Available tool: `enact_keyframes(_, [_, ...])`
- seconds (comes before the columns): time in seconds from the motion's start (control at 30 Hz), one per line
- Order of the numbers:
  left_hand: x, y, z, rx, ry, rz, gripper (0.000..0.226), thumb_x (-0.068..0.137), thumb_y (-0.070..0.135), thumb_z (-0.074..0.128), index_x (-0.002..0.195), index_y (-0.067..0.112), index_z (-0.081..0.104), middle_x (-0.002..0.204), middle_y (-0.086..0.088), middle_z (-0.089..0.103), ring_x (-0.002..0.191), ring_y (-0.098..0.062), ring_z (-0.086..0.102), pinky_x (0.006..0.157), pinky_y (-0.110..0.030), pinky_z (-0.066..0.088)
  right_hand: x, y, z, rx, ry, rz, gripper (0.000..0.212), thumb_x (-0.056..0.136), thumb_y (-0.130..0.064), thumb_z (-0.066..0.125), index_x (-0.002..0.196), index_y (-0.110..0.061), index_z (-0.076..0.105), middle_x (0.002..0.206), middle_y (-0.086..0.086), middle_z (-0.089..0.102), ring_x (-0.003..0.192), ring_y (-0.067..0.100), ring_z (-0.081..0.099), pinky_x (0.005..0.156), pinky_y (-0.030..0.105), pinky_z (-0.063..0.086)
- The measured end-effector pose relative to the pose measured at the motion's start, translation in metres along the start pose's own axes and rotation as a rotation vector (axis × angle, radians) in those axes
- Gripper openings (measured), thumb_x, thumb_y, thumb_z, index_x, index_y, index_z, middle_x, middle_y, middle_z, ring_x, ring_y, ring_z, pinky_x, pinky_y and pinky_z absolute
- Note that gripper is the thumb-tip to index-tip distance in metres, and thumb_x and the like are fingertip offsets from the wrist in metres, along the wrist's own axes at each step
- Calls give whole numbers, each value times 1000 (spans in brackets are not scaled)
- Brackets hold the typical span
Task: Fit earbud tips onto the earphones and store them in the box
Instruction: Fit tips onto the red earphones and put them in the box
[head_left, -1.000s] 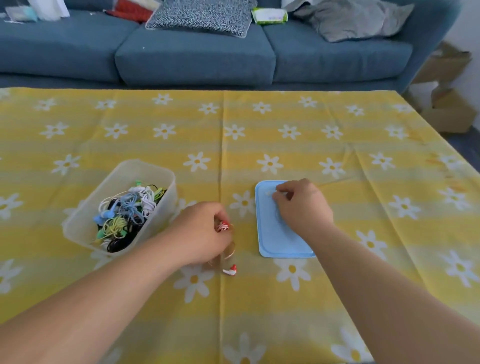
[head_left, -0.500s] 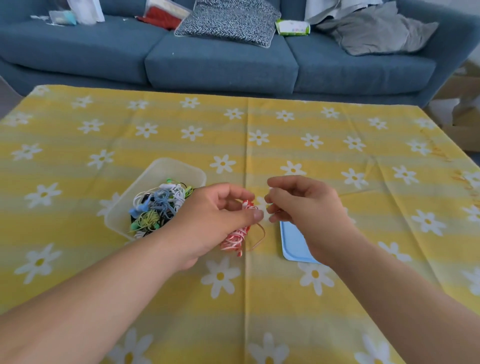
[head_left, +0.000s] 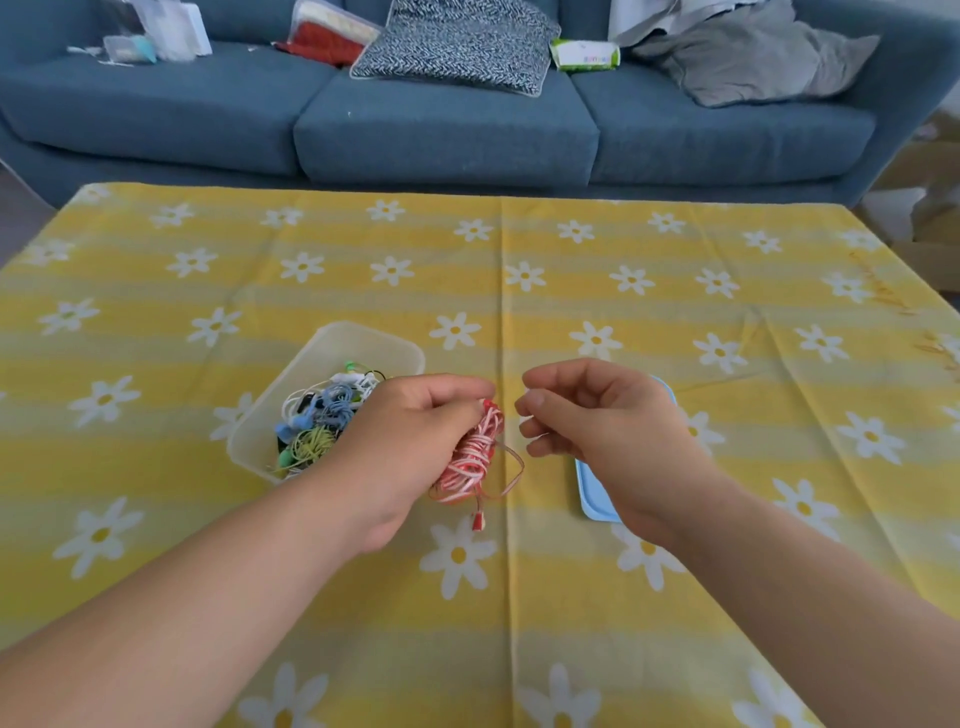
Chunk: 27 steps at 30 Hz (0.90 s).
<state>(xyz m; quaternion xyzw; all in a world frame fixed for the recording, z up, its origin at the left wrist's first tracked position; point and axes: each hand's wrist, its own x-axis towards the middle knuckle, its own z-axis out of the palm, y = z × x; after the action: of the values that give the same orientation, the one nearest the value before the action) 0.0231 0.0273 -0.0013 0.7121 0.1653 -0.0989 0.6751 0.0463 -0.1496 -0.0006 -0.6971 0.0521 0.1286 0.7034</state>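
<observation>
as left hand (head_left: 410, 431) grips earphones (head_left: 470, 457), coil hanging down, right hand (head_left: 613, 431) curls, contents unclear.

Over the middle of the table (head_left: 675, 291), which is covered in a yellow daisy cloth, the left hand (head_left: 415, 436) grips a coiled bundle of red-and-white earphones (head_left: 470, 460). A loose loop of cord and one small red end hang below the bundle. Close beside it, the right hand (head_left: 602, 421) is raised with its fingers curled and thumb meeting forefinger; whether it pinches anything is too small to tell. A clear box (head_left: 363, 332) holding a tangle of coloured earphones (head_left: 317, 421) sits left of the hands, partly behind the left one. A pale blue lid (head_left: 592, 493) lies flat under the right wrist. A blue sofa (head_left: 447, 140) with a patterned cushion (head_left: 457, 47) stands past the far edge.
</observation>
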Motion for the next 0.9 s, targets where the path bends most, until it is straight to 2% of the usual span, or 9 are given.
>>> enact_keyframes(0.13, [0,-1,0,-45,-20,44,19,99,14,65,108,25,78,96,0,81,87,-14,74,82,-31,59,-1,-1,1,62,-19,17,23,87,0,76,108,-7,70,94,21,77,80,27,74,75,37,61])
enact_keyframes(0.23, [-1,1,2,-98,-15,88,19,99,13,65,102,26,78,87,-1,77,74,-11,69,69,-30,55,-2,-2,1,208,-49,68,23,86,1,75,108,-1,69,95,21,78,86,31,74,70,33,60])
enact_keyframes(0.33, [-3,3,5,-122,-24,106,19,97,15,68,102,30,79,91,-4,74,73,-14,69,69,-40,61,-1,-2,0,300,-77,121,19,88,-1,72,107,1,71,96,21,75,87,29,71,64,29,59])
enact_keyframes(0.37, [-3,4,6,-122,-24,113,19,97,15,68,102,30,80,93,-4,74,72,-14,70,68,-38,62,-1,-2,0,322,-84,132,20,87,-1,72,107,0,71,95,20,75,87,28,70,64,28,59])
enact_keyframes(0.5, [-4,7,9,-78,10,168,19,97,12,67,106,26,77,89,2,78,65,-3,69,58,-17,52,0,-4,-1,381,-124,149,30,75,-11,75,104,-3,72,94,16,75,81,23,71,64,28,59])
enact_keyframes(0.57, [-5,8,11,-56,31,202,16,97,11,68,103,23,76,85,5,78,65,-3,70,57,-17,51,0,-5,-3,377,-137,152,29,75,-12,75,104,-4,72,95,14,76,81,21,72,65,28,59])
enact_keyframes(0.7, [-6,9,13,18,39,292,13,97,12,67,102,23,72,89,-1,77,60,-17,70,51,-16,44,0,-6,-7,364,-144,151,20,86,-9,72,105,-4,73,98,14,76,79,17,71,65,28,57])
enact_keyframes(0.8, [-8,11,14,50,29,314,13,97,12,68,100,24,72,86,-3,76,61,-19,70,49,-16,43,0,-7,-7,383,-150,144,30,76,-11,75,105,-3,73,97,15,75,77,18,70,64,28,57])
enact_keyframes(0.9, [-9,10,15,67,23,317,12,96,15,69,99,26,72,85,0,74,60,-14,69,50,-22,44,0,-7,-6,396,-156,151,38,72,-6,77,109,2,72,91,13,74,76,19,70,65,27,59])
